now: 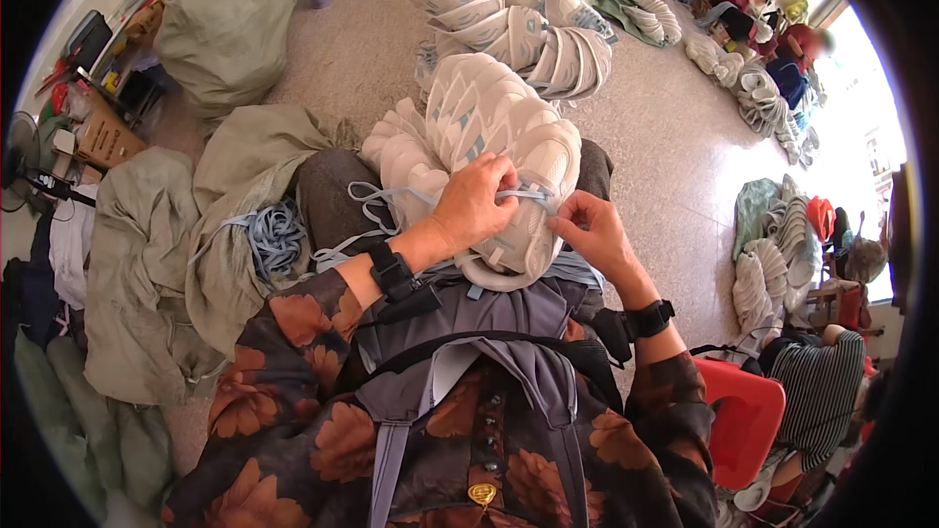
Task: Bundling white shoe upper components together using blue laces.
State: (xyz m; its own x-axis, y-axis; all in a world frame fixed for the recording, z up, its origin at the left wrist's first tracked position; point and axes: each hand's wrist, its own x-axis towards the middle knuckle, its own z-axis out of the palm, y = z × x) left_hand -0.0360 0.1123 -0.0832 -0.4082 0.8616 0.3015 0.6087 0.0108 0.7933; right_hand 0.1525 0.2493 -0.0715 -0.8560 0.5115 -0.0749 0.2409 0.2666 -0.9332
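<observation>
A white shoe upper [536, 235] with mesh panels lies on my lap, at the near end of a nested row of similar uppers [460, 103]. A light blue shoelace [528, 193] runs across its eyelets. My left hand [475, 203] is closed, fingers pinched on the lace at the upper's left side. On the other side, my right hand [595, 235] has thumb and forefinger together against the upper's edge; what they pinch is too small to make out. Loose lace [377, 198] trails to the left of the uppers.
A bundle of blue laces [274, 240] rests on a grey-green cloth sack [240, 171] to my left. More stacked uppers [562, 54] lie on the floor ahead. A red stool [738, 420] stands at the right. Other people [817, 386] sit along the right side among piles of uppers.
</observation>
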